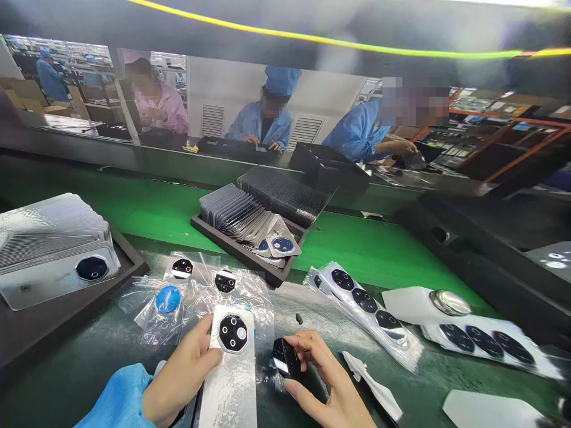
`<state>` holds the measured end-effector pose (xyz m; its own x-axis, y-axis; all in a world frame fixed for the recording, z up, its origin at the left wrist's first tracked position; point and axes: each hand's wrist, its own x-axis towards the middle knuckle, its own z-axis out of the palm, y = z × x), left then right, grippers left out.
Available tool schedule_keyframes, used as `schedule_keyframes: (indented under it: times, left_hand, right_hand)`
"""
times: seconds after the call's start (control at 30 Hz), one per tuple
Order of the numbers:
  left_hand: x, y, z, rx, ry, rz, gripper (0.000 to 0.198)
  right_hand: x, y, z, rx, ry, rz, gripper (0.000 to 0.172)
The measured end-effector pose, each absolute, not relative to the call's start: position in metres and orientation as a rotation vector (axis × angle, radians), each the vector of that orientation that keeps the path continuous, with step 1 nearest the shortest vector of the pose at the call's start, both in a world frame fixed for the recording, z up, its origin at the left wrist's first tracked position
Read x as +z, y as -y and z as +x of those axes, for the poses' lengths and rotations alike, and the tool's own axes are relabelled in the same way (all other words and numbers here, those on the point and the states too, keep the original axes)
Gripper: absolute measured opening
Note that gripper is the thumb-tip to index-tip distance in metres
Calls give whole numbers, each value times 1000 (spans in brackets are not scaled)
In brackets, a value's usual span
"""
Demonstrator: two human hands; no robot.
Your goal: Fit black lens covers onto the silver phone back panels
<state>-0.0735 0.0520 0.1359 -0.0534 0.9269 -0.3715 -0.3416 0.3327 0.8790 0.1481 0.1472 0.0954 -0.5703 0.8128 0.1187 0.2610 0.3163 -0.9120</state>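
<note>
My left hand (187, 368) is closed round the edge of a silver phone back cover (229, 389), which stands tilted up with its dark octagonal camera area showing several round openings. Just right of it, my right hand (323, 380) has a glossy black camera lens cover (286, 358) between fingertips and thumb. Clear plastic bags (200, 291) lie behind the phone cover, holding black lens pieces and a round piece with blue film (168, 299). A dark crumb (298, 319) sits on the bench beyond my right hand.
Centre back, a dark tray (241, 244) holds rows of panels. Another tray (129, 261) of silver phone covers stands at left. On the right lie bagged strips of black lens covers (366, 300), a crumpled white wipe (375, 383) and a round metal-topped object (449, 302). Co-workers sit across the green belt (357, 249).
</note>
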Motion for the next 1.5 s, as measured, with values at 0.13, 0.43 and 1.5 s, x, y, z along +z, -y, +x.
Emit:
schedule_keyframes:
  times: [0.13,0.43,1.5]
  left_hand:
    - [137,-52,-73,1167,-1178,649,52]
    - [132,-49,-71,1132,-1146,701,53]
    - [121,-34,-59,1034,-1200,888,48]
  right_hand:
    - [95,-150,150,1164,2122,-879,32]
    - [104,-140,143,914,2268,-758,50]
    - [125,-127,110,963,2356,-646,50]
